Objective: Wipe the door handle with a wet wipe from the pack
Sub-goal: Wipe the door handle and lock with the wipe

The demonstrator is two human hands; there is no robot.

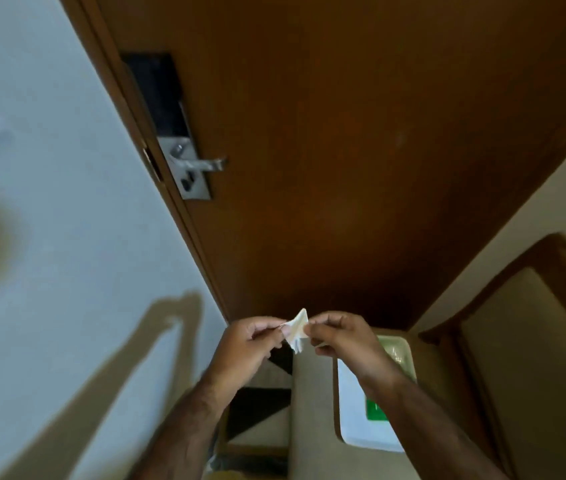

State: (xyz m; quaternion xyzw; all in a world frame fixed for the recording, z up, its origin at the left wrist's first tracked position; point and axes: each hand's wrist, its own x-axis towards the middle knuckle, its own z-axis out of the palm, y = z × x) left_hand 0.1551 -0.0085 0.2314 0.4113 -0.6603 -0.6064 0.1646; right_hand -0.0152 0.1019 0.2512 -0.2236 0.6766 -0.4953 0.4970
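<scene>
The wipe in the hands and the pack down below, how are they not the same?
The wet wipe is small, crumpled and held up between the left hand and right hand; the pack is bigger, flat and lies on a surface below, with no hand gripping it. The wet wipe is plain pale; the pack bears a green label. Both look mostly white.

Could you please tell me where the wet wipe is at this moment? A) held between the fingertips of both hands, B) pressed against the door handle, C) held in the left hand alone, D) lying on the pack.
A: the wet wipe is pinched between the left hand and the right hand, in front of the door and well short of the door handle, apart from the pack.
</scene>
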